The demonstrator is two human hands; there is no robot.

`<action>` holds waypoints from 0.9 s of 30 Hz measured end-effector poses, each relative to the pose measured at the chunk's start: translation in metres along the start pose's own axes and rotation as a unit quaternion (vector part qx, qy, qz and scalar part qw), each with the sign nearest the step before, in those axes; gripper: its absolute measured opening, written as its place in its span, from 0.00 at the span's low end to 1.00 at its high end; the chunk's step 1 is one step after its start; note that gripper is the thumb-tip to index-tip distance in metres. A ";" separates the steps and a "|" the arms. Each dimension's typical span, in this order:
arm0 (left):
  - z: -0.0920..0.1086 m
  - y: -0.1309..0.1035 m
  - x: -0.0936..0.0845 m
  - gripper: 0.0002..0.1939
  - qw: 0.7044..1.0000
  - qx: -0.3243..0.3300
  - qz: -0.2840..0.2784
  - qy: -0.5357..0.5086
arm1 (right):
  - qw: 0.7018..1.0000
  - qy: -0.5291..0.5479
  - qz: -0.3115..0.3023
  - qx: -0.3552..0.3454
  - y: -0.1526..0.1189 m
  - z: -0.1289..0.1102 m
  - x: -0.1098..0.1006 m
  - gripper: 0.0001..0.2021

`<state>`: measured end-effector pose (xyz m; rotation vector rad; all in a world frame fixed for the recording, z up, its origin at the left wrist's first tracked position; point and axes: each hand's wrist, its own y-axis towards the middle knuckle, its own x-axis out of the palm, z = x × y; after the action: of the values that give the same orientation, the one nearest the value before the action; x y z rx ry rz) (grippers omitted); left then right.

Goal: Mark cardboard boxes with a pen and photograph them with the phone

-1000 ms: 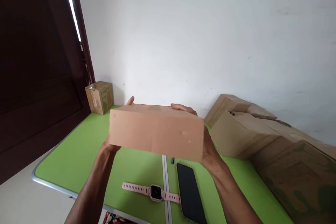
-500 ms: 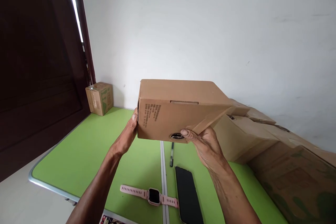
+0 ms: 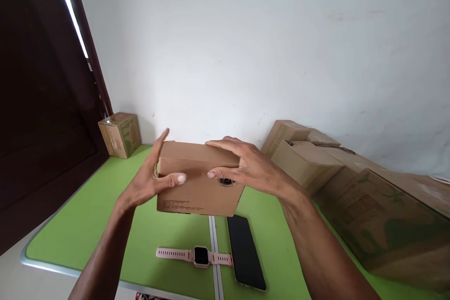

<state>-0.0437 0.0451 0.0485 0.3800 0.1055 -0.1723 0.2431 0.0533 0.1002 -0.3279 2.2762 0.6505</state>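
Between both hands is a brown cardboard box [image 3: 197, 197], its printed lines along the lower part of the front face. My left hand [image 3: 147, 180] grips the left end, with the thumb across the front and one finger sticking up past the edge. Over the upper right part curls my right hand [image 3: 251, 164], its thumb on the front beside a dark round mark [image 3: 226, 181]. Nearer to me lie a pink-strapped smartwatch [image 3: 201, 256] and a black smartphone [image 3: 246, 253] on the green table [image 3: 147, 239]. I cannot tell whether the box touches the table.
A small taped carton [image 3: 121, 136] stands at the table's back left, near a dark door [image 3: 42, 79]. Several larger cartons [image 3: 372, 215] are piled along the right side. A white wall [image 3: 225, 56] rises behind the table.
The box has turned, so its print now runs along the bottom of the front. It sits lower and further left. My right hand has shifted from the lower corner to the top right.
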 end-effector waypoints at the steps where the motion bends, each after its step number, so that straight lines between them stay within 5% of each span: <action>1: -0.003 -0.001 0.004 0.59 0.999 -0.026 -0.010 -0.024 | 1.000 -0.005 -0.005 -0.005 0.004 -0.001 -0.001 0.35; 5: -0.023 -0.002 0.020 0.44 0.982 -0.051 0.090 -0.157 | 0.994 0.090 0.061 -0.004 0.010 0.009 0.003 0.36; 9: -0.041 -0.005 0.035 0.34 0.944 -0.078 0.180 -0.266 | 0.972 0.199 0.095 0.086 -0.002 0.024 0.024 0.44; 15: -0.056 -0.021 0.050 0.34 0.935 -0.045 0.255 -0.241 | 0.953 0.235 0.129 0.143 -0.020 0.021 0.057 0.32; 19: -0.055 -0.029 0.032 0.35 0.972 -0.050 0.208 -0.096 | 0.953 0.229 0.149 0.129 -0.022 0.020 0.049 0.28; 23: -0.033 -0.021 0.013 0.39 0.985 -0.036 0.159 0.061 | 0.968 0.184 0.118 0.124 -0.021 0.015 0.033 0.26; 27: -0.005 -0.007 0.018 0.35 0.995 -0.047 0.027 0.080 | 0.984 0.127 0.069 0.104 -0.016 0.005 0.030 0.26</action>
<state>-0.0275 0.0376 0.0389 0.3021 0.2597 -0.0839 0.2320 0.0411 0.0704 -0.1589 2.6044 0.4538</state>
